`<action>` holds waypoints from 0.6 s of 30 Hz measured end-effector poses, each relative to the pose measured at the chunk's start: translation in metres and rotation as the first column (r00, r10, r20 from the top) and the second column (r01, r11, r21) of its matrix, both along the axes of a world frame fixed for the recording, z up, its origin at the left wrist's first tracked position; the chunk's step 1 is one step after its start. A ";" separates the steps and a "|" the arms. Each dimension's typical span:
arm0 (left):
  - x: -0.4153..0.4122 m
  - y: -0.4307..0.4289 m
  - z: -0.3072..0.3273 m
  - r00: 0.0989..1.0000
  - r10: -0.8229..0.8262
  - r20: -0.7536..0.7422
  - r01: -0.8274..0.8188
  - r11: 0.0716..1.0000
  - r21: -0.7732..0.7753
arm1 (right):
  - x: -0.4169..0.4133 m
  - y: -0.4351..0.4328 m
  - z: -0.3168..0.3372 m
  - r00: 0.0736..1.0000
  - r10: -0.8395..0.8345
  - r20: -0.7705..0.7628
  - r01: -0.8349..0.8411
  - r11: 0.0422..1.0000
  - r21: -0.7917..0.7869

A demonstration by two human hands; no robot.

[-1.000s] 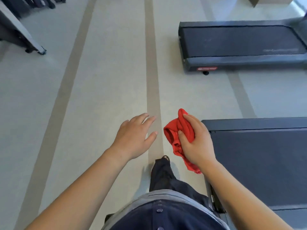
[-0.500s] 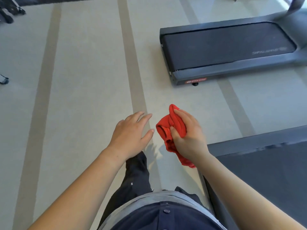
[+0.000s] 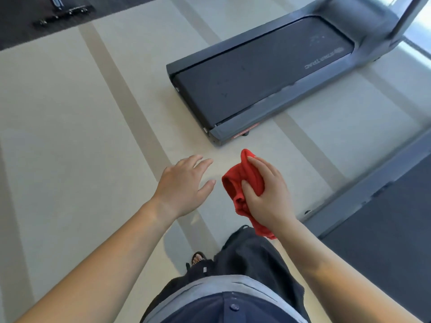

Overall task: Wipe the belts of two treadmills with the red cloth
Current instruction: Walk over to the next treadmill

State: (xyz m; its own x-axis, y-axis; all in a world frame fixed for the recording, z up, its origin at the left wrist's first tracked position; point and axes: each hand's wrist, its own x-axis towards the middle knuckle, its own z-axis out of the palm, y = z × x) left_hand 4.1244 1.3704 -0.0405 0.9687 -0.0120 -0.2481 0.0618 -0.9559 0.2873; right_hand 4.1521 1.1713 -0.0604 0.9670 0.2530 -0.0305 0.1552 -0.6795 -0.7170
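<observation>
Head view.

Count: two treadmills, one cloth, two hands.

The far treadmill (image 3: 275, 73) lies with its long axis from lower left to upper right. Its rear end points towards the person and its uprights stand at upper right. Its belt (image 3: 233, 94) carries pale lettering near the upright end; it reads upside down from here, and only "TRAC" can be made out. A small red label on the rear end is too blurred to read.

The near treadmill (image 3: 363, 194) enters at the right edge. Only a rear corner and part of its belt are in view.

The red cloth (image 3: 242, 180) is bunched in the right hand (image 3: 270, 197), above the floor (image 3: 70, 136) between the two treadmills. Fingers and thumb are curled round it. Its long axis runs from the top down to the lower right, and a tail hangs below the wrist.

The left hand (image 3: 184, 187) is just beside the cloth, apart from it, palm down. Its fingers are spread and relaxed, holding nothing.

The floor is pale with darker stripes (image 3: 130, 108). A dark mat (image 3: 18, 24) lies at upper left.
</observation>
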 end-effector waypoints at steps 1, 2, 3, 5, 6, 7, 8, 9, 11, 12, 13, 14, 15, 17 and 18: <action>0.019 0.004 -0.002 1.000 -0.004 -0.002 0.004 1.000 -0.002 | 0.019 0.005 0.000 1.000 -0.003 0.001 0.003 1.000 -0.007; 0.038 0.008 -0.004 1.000 -0.005 -0.005 0.005 1.000 -0.007 | 0.038 0.010 0.000 1.000 -0.002 0.003 0.002 1.000 -0.010; 0.058 0.012 -0.008 1.000 -0.004 -0.006 0.004 1.000 -0.012 | 0.059 0.015 -0.001 1.000 0.002 0.007 -0.001 1.000 -0.010; 0.098 0.021 -0.014 1.000 0.011 -0.005 -0.011 1.000 -0.014 | 0.103 0.026 -0.004 1.000 0.020 0.013 -0.020 1.000 -0.010; 0.117 0.024 -0.017 1.000 0.028 -0.004 -0.028 1.000 -0.013 | 0.126 0.030 -0.005 0.999 0.037 0.005 -0.037 0.999 -0.010; 0.137 0.027 -0.020 0.999 0.050 -0.002 -0.050 0.999 -0.014 | 0.150 0.035 -0.007 0.998 0.059 -0.007 -0.059 0.998 -0.010; 0.158 0.029 -0.023 0.997 0.077 -0.001 -0.077 0.997 -0.023 | 0.175 0.039 -0.008 0.996 0.084 -0.017 -0.084 0.996 -0.013; 0.171 0.029 -0.024 0.996 0.094 -0.002 -0.094 0.995 -0.034 | 0.191 0.041 -0.007 0.994 0.104 -0.016 -0.105 0.994 -0.017; 0.210 0.034 -0.030 0.991 0.135 -0.012 -0.136 0.989 -0.058 | 0.238 0.048 -0.010 0.988 0.152 -0.018 -0.152 0.988 -0.019; 0.230 0.037 -0.034 0.988 0.153 -0.016 -0.154 0.986 -0.065 | 0.261 0.053 -0.011 0.984 0.177 -0.024 -0.177 0.984 -0.026; 0.248 0.041 -0.036 0.985 0.169 -0.023 -0.170 0.983 -0.076 | 0.284 0.058 -0.013 0.979 0.199 -0.034 -0.200 0.979 -0.040; 0.265 0.046 -0.038 0.983 0.183 -0.035 -0.185 0.979 -0.083 | 0.306 0.064 -0.015 0.975 0.218 -0.049 -0.221 0.974 -0.058; 0.282 0.052 -0.041 0.979 0.197 -0.043 -0.201 0.976 -0.088 | 0.327 0.071 -0.016 0.971 0.230 -0.068 -0.235 0.970 -0.071; 0.313 0.066 -0.047 0.974 0.221 -0.057 -0.226 0.969 -0.097 | 0.365 0.088 -0.020 0.966 0.244 -0.092 -0.251 0.965 -0.074; 0.329 0.075 -0.051 0.971 0.229 -0.069 -0.235 0.967 -0.100 | 0.384 0.098 -0.023 0.963 0.251 -0.099 -0.258 0.964 -0.063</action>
